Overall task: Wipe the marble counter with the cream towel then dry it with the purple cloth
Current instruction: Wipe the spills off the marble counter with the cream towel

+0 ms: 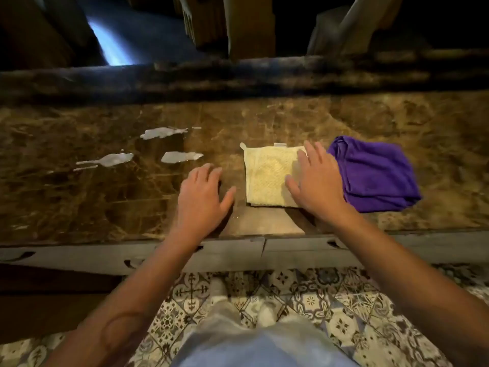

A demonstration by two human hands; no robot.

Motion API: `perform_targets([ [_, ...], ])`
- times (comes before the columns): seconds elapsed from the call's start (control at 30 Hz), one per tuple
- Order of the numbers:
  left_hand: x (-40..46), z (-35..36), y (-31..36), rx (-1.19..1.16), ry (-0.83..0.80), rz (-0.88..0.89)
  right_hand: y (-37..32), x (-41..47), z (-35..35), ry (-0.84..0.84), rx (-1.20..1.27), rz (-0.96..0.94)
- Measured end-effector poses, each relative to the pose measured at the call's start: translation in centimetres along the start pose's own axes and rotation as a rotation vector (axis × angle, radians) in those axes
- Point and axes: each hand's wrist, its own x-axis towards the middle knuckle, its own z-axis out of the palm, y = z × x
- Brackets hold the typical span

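Note:
A folded cream towel (267,176) lies flat on the brown marble counter (105,197), right of centre. Touching its right side is a folded purple cloth (375,176). My right hand (316,182) lies flat with spread fingers over the towel's right part, not gripping it. My left hand (202,196) rests palm down on bare marble just left of the towel, fingers apart, holding nothing. Three white wet patches (164,133) sit on the counter to the left.
A raised dark marble ledge (238,75) runs along the back of the counter. Grey drawer fronts (304,252) sit under the front edge. Patterned floor tiles (317,308) and my legs show below. Dark wooden furniture stands beyond the ledge.

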Motion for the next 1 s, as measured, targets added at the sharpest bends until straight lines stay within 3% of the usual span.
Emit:
perform_targets([
  [0.2, 8.0, 3.6, 2.3, 0.004, -0.138, 0.122, -0.1, 4.0, 2.0, -0.155, -0.101, 0.108],
  [0.43, 12.0, 5.6, 3.3, 0.042, -0.17, 0.321, -1.2, 4.8, 2.0, -0.073, -0.108, 0.19],
  [0.63, 13.2, 5.6, 2.9, -0.088, -0.267, 0.43, -1.9, 4.9, 1.3, -0.154, -0.084, 0.21],
  [0.77, 13.3, 4.5, 2.1, -0.393, -0.401, 0.343, -2.2, 4.5, -0.2, -0.176, 0.159, 0.274],
  [0.9, 12.5, 1.8, 0.7, -0.738, -0.461, 0.241, -2.1, 3.5, -2.5, -0.115, 0.679, 0.392],
  [1.0, 11.5, -0.4, -0.6, -0.981, -0.483, 0.132, -1.7, 2.6, -3.8, -0.18, 1.002, 0.339],
])
